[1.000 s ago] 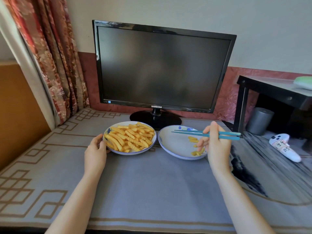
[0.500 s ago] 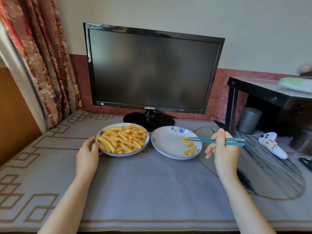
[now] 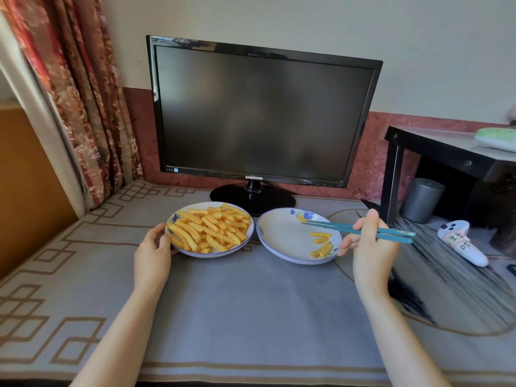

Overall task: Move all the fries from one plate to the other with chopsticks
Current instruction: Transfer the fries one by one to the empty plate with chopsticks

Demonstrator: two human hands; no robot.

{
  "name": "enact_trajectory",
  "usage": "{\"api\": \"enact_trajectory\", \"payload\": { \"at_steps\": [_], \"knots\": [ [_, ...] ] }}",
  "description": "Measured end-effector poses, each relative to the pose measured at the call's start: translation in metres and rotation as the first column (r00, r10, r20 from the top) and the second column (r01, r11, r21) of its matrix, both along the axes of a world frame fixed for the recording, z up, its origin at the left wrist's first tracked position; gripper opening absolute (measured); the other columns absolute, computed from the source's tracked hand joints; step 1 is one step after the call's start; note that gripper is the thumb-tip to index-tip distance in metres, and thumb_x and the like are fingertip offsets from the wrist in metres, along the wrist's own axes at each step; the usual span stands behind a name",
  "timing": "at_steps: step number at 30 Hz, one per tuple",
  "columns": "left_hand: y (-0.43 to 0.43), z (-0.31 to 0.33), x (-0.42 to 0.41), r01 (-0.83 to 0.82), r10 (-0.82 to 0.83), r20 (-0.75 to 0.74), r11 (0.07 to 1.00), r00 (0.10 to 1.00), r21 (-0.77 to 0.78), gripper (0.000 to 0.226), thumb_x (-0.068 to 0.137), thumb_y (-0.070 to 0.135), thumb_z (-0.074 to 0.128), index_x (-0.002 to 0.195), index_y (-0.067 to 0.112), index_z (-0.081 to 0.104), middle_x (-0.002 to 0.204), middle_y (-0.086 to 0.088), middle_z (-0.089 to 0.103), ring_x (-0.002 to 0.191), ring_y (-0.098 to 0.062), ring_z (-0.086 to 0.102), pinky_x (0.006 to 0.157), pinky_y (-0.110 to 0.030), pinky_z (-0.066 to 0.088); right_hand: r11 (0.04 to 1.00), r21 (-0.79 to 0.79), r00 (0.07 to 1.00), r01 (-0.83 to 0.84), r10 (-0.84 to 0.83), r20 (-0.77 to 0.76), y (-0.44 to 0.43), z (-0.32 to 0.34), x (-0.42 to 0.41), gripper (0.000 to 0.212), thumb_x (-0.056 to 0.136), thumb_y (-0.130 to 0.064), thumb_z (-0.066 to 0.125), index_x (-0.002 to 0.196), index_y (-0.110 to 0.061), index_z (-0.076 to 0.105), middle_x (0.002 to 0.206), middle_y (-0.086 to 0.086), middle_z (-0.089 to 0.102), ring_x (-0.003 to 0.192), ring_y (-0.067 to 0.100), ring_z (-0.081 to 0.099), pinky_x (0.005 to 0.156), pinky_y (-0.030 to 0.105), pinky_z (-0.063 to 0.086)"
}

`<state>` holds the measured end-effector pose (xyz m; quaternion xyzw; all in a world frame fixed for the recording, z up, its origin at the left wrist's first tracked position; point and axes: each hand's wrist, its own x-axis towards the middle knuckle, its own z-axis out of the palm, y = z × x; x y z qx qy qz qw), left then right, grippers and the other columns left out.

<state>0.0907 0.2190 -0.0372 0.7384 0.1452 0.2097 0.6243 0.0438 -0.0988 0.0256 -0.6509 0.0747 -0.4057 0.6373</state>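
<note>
A white plate (image 3: 213, 254) heaped with crinkle-cut fries (image 3: 212, 229) sits in front of the monitor. My left hand (image 3: 152, 254) grips its left rim. To its right lies a second white plate (image 3: 279, 236) with blue flowers, and a few fries (image 3: 321, 243) lie near its right edge. My right hand (image 3: 370, 247) holds a pair of teal chopsticks (image 3: 346, 228) beside that plate. Their tips hover over the plate's far side, above the fries, with nothing between them.
A black monitor (image 3: 259, 115) stands just behind both plates on the grey patterned cloth (image 3: 237, 308). A black side table (image 3: 446, 152) rises at the right, with a grey cylinder (image 3: 421, 199) under it and a white controller (image 3: 460, 241) nearby. Curtains (image 3: 75, 88) hang at the left.
The chopsticks drew back to the right and let go of a fry onto the right plate; their tips now sit a little higher and hold nothing. My left hand stays on the full plate.
</note>
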Motion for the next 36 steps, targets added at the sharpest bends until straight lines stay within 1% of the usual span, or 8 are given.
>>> {"api": "enact_trajectory", "payload": {
  "at_steps": [3, 6, 10, 13, 19, 25, 30, 36],
  "knots": [
    [-0.001, 0.001, 0.0, 0.003, -0.003, 0.003, 1.0, 1.0, -0.006, 0.037, 0.099, 0.013, 0.04, 0.134, 0.011, 0.052, 0.115, -0.004, 0.062, 0.09, -0.023, 0.067, 0.085, -0.031, 0.047, 0.995, 0.072, 0.997, -0.074, 0.073, 0.019, 0.018, 0.005, 0.003, 0.039, 0.104, -0.029, 0.038, 0.07, -0.012, 0.047, 0.042, 0.017, 0.052, 0.033, 0.026, 0.047, 0.037, 0.016, 0.033],
    [0.0, 0.0, 0.001, 0.002, -0.002, -0.003, 1.0, 1.0, 0.001, 0.037, 0.099, 0.014, 0.04, 0.134, 0.012, 0.052, 0.118, -0.006, 0.063, 0.091, -0.023, 0.068, 0.089, -0.035, 0.049, 0.986, 0.09, 0.99, -0.138, 0.139, -0.004, 0.041, 0.01, 0.009, 0.039, 0.103, -0.032, 0.039, 0.071, -0.012, 0.049, 0.041, 0.012, 0.053, 0.034, 0.022, 0.049, 0.038, 0.021, 0.029],
    [0.0, 0.001, 0.0, 0.001, -0.001, -0.005, 1.0, 1.0, 0.007, 0.037, 0.1, 0.015, 0.04, 0.134, 0.013, 0.052, 0.118, -0.007, 0.064, 0.09, -0.023, 0.068, 0.09, -0.036, 0.05, 0.972, 0.083, 0.976, -0.218, 0.216, 0.025, 0.07, 0.017, 0.016, 0.038, 0.104, -0.026, 0.039, 0.07, -0.011, 0.048, 0.038, 0.011, 0.052, 0.033, 0.02, 0.048, 0.042, 0.02, 0.032],
    [-0.001, 0.001, -0.001, 0.003, -0.003, -0.002, 1.0, 1.0, 0.0, 0.037, 0.1, 0.015, 0.04, 0.135, 0.012, 0.051, 0.118, -0.007, 0.063, 0.09, -0.023, 0.068, 0.086, -0.032, 0.048, 0.959, 0.081, 0.962, -0.272, 0.271, 0.021, 0.085, 0.016, 0.02, 0.038, 0.104, -0.025, 0.039, 0.071, -0.009, 0.049, 0.042, 0.014, 0.052, 0.034, 0.021, 0.048, 0.041, 0.017, 0.034],
    [0.0, 0.001, -0.001, 0.002, -0.002, -0.002, 1.0, 1.0, -0.003, 0.037, 0.1, 0.015, 0.04, 0.134, 0.012, 0.052, 0.121, -0.009, 0.064, 0.092, -0.024, 0.068, 0.089, -0.035, 0.05, 0.931, 0.037, 0.931, -0.364, 0.365, -0.007, 0.098, 0.01, 0.02, 0.035, 0.104, -0.02, 0.037, 0.075, -0.005, 0.048, 0.044, 0.015, 0.052, 0.033, 0.019, 0.049, 0.038, 0.015, 0.034],
    [-0.001, 0.003, -0.003, 0.005, -0.005, 0.004, 1.0, 1.0, -0.003, 0.038, 0.099, 0.012, 0.039, 0.135, 0.009, 0.052, 0.124, -0.009, 0.062, 0.092, -0.024, 0.067, 0.083, -0.029, 0.046, 0.954, 0.017, 0.954, -0.299, 0.299, -0.005, 0.077, 0.011, 0.013, 0.034, 0.103, -0.026, 0.039, 0.073, -0.012, 0.049, 0.045, 0.012, 0.056, 0.038, 0.022, 0.05, 0.044, 0.023, 0.031],
    [-0.001, 0.002, -0.002, 0.006, -0.006, -0.001, 1.0, 1.0, 0.003, 0.038, 0.1, 0.013, 0.039, 0.136, 0.01, 0.05, 0.125, -0.01, 0.062, 0.09, -0.022, 0.066, 0.084, -0.03, 0.046, 0.975, -0.001, 0.975, -0.223, 0.223, -0.026, 0.037, 0.009, 0.0, 0.035, 0.103, -0.027, 0.039, 0.074, -0.01, 0.049, 0.043, 0.01, 0.055, 0.035, 0.021, 0.049, 0.038, 0.021, 0.03],
    [-0.001, 0.003, -0.002, 0.004, -0.004, -0.009, 1.0, 1.0, 0.013, 0.038, 0.1, 0.014, 0.039, 0.136, 0.01, 0.051, 0.125, -0.01, 0.062, 0.092, -0.022, 0.066, 0.084, -0.03, 0.045, 0.989, -0.07, 0.991, -0.133, 0.131, -0.036, -0.009, 0.003, -0.013, 0.037, 0.104, -0.025, 0.037, 0.074, -0.007, 0.048, 0.045, 0.017, 0.053, 0.034, 0.025, 0.046, 0.037, 0.016, 0.032]
  ]
}}
